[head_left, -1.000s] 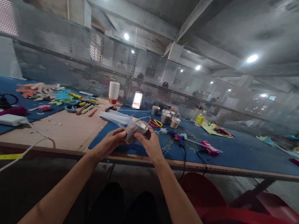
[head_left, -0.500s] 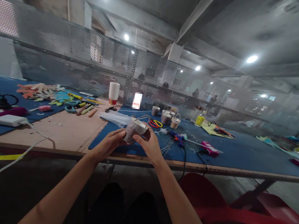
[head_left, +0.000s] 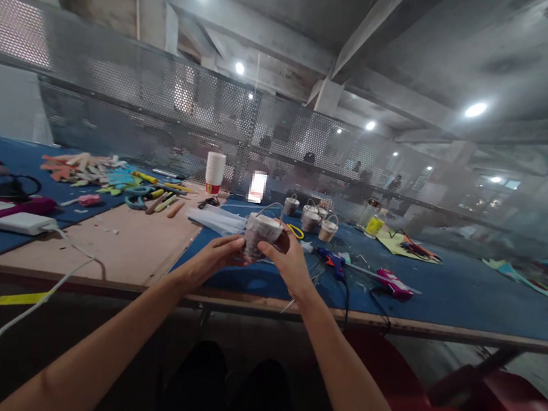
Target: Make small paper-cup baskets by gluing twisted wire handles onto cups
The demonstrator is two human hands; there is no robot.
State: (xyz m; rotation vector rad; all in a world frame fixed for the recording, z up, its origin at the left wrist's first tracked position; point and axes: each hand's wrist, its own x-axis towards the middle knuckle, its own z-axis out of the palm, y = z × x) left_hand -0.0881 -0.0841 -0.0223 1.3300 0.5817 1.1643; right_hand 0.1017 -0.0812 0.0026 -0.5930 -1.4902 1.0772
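Note:
Between my two hands is a small grey basket (head_left: 257, 233) with a pale rim and a thin arched handle, held a little above the blue mat. My left hand (head_left: 216, 257) grips its left side, thumb near the front. On the right, my right hand (head_left: 290, 260) wraps round it with the thumb pressed on the front wall. Fingers behind the basket are hidden. Just beyond lie clear plastic strips (head_left: 217, 219) and yellow-handled scissors (head_left: 295, 232), partly covered by my right hand. Several similar small baskets (head_left: 310, 220) stand farther back.
A blue glue gun (head_left: 333, 261) with its cord lies right of my hands. Stacked paper cups (head_left: 215, 172) and a yellow-labelled bottle (head_left: 375, 223) stand at the back. Left are cut strips (head_left: 85, 169), tools and a white power strip (head_left: 25, 222). A red chair (head_left: 383, 376) is below right.
The basket has turned slightly in my hands, so its handle now arches upright over the rim. The whole view has shifted a little; both hands keep their hold.

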